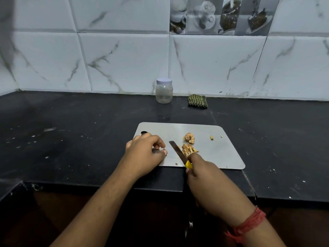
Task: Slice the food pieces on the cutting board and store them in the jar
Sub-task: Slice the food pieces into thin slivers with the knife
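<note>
A steel cutting board [222, 150] lies on the black counter. On it sit a whole knobbly ginger piece [189, 137] and, just in front, a small heap of cut yellow slivers [189, 149]. My right hand [203, 173] grips the yellow handle of a knife [178, 152], whose blade points up-left beside the heap. My left hand [144, 154] rests on the board's left part with fingers loosely curled and holds nothing. A clear plastic jar [164, 91] with a white lid on stands at the back by the wall.
A folded green striped cloth [198, 101] lies right of the jar. Tiny food crumbs [211, 137] lie on the board's right part. The black counter [71, 139] is speckled with white specks; its front edge runs just below the board. A tiled wall closes off the back.
</note>
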